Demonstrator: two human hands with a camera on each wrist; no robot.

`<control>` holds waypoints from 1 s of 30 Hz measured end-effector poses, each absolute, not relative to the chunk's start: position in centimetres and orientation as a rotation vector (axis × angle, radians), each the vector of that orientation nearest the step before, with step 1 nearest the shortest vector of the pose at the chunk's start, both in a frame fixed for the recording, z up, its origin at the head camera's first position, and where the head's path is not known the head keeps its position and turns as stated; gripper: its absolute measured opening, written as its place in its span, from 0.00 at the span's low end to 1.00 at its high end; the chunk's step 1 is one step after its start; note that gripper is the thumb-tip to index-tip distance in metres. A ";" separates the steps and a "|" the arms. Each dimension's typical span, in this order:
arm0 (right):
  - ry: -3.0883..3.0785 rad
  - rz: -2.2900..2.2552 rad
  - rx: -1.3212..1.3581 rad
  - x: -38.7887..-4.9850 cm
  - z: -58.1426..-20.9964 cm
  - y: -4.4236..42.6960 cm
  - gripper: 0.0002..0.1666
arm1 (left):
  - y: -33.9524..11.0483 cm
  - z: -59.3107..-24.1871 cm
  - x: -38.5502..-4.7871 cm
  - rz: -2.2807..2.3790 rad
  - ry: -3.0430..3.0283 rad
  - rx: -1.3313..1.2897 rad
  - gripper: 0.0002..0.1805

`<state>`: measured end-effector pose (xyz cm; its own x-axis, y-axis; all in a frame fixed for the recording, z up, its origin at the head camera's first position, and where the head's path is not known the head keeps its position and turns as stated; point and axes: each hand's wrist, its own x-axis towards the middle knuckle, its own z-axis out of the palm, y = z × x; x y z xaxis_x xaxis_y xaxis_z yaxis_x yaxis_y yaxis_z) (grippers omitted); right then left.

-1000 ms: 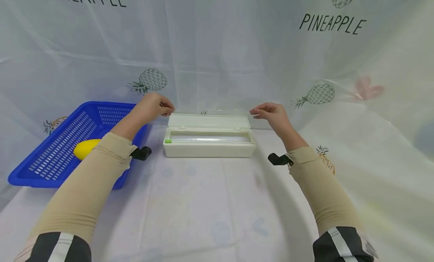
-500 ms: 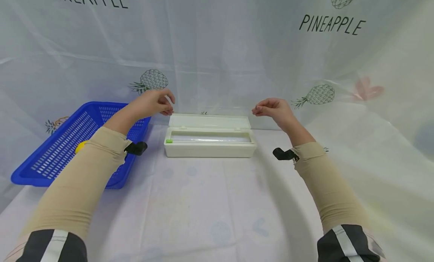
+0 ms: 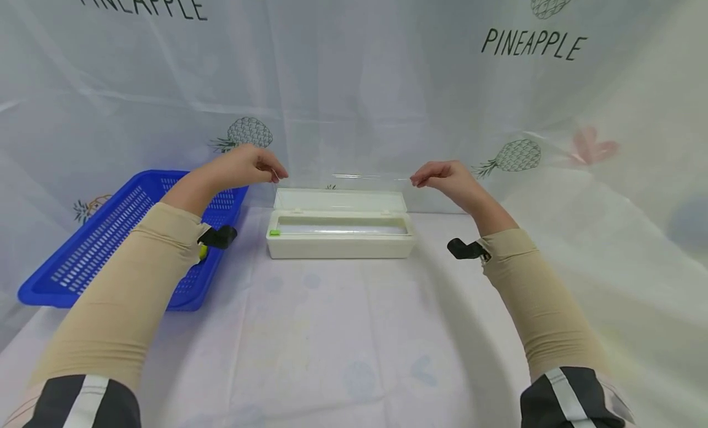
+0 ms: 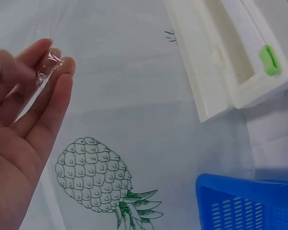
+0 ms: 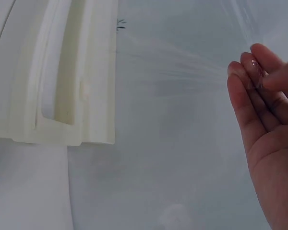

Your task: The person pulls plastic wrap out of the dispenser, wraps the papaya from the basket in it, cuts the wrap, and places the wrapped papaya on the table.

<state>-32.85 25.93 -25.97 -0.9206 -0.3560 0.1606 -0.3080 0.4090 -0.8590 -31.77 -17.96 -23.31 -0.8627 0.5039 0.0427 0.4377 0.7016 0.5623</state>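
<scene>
My left hand (image 3: pixel 243 165) pinches one corner of clear cling film (image 3: pixel 354 177) between thumb and fingertips, above the far left of a white cling film dispenser (image 3: pixel 340 248). Its lid stands tipped back, and a green slider (image 3: pixel 275 232) sits at the left end. Over the far right, my right hand (image 3: pixel 445 179) pinches the film's other side. In the right wrist view, creases in the film (image 5: pixel 197 67) fan out from those fingertips. Bunched film (image 4: pixel 50 67) shows between the left fingers in the left wrist view. Being transparent, most of the sheet is hard to make out.
A blue perforated basket (image 3: pixel 47 300) stands at the left, partly under my left forearm. A yellow-green thing (image 3: pixel 203 252) in it is mostly hidden by the sleeve. A pale cloth (image 3: pixel 332 342) covers the table, and a pineapple-print sheet (image 3: pixel 343 77) hangs behind.
Both hands have risen slightly, and the right has shifted a little rightward. The film's edge now shows higher above the lid. The left sleeve covers more of the yellow thing in the basket.
</scene>
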 end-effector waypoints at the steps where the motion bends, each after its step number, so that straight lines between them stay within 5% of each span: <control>1: 2.606 -1.565 -0.600 -32.8 -25.9 25.9 0.11 | -18.0 -23.3 -31.7 0.875 2.795 0.786 0.14; 30: 2.735 -1.730 -0.583 -32.8 -23.5 24.9 0.10 | -17.6 -21.3 -30.9 1.015 2.942 0.789 0.17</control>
<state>-32.81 24.90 -23.48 -0.9267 -0.2164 0.3072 -0.3703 0.3870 -0.8445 -30.91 -17.64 -21.28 -0.8771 0.4280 0.2181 0.4714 0.6798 0.5618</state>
